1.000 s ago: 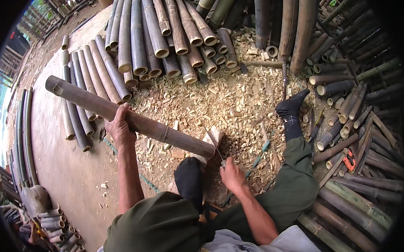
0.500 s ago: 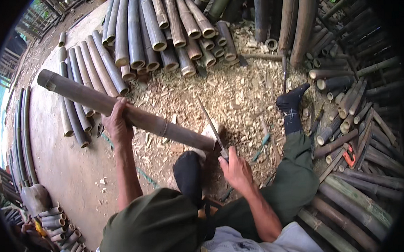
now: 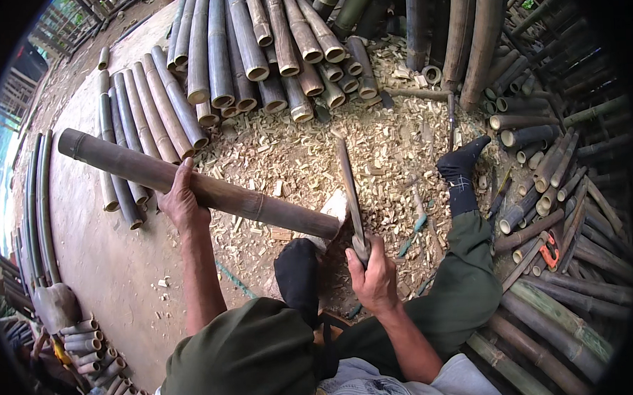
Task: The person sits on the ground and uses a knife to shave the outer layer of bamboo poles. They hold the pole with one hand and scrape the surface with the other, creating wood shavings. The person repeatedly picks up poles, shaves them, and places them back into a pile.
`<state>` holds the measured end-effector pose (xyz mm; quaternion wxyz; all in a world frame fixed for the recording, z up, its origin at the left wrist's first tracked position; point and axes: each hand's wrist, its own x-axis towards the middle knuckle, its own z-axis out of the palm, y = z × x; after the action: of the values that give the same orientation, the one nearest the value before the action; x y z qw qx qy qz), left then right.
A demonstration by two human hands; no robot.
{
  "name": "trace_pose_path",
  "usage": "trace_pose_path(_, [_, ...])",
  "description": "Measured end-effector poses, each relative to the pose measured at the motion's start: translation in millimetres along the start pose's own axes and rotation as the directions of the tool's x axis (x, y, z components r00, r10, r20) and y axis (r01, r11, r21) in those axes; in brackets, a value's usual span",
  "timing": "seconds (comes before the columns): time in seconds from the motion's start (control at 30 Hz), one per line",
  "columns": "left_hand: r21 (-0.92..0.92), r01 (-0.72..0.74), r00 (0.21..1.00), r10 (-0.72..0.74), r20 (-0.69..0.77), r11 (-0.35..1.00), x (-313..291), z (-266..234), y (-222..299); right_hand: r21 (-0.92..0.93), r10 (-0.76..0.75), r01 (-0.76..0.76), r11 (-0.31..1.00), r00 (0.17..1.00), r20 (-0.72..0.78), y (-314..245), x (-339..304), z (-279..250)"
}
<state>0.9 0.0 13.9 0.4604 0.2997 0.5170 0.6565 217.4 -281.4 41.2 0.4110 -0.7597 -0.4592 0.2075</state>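
Passage: over pale, chip-strewn ground, between long narrow metal blade and black-socked foot. Obstructions: brown cylindrical bamboo pole, slanting across the left; stacked grey-brown bamboo tubes, beyond; orange-handled saw among dark bamboo lengths, right.

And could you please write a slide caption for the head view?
Left hand grips a bamboo pole, right hand a long knife, above scattered chips.

Knife right of pole, chips beyond
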Motion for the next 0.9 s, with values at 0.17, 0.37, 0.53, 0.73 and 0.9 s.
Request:
trace_pose_path(0.17, [-0.064, 0.021, 0.995, -0.014, 0.1, 0.998, -1.2, 12.6, 7.1, -0.408, 0.387, -0.253, 0.877, 0.877, 0.287, 88.0, 3.3, 31.0])
trace_pose_path(0.37, [-0.068, 0.101, 0.96, -0.08, 0.267, 0.993, -0.3, -5.6, 1.9, -0.026, 0.062, -0.06, 0.998, 0.996, 0.071, 23.9, -3.9, 8.0])
trace_pose_path(0.53, [-0.132, 0.09, 0.931, -0.037, 0.364, 0.987, -0.5, 6.1, 10.7, -0.374, 0.343, -0.226, 0.899, 0.896, 0.284, 85.7, 2.6, 14.0])
trace_pose_path(0.73, [-0.184, 0.167, 0.89, -0.068, 0.451, 0.969, -7.1, -8.8, 10.3, -0.129, 0.19, -0.17, 0.977, 0.969, 0.159, 36.5, -7.7, 5.2])
trace_pose_path(0.9, [-0.141, 0.156, 0.961, -0.117, 0.251, 0.978, -7.8, -10.6, 14.5, -0.432, 0.448, -0.274, 0.859, 0.812, 0.374, 74.0, -12.4, 7.2])
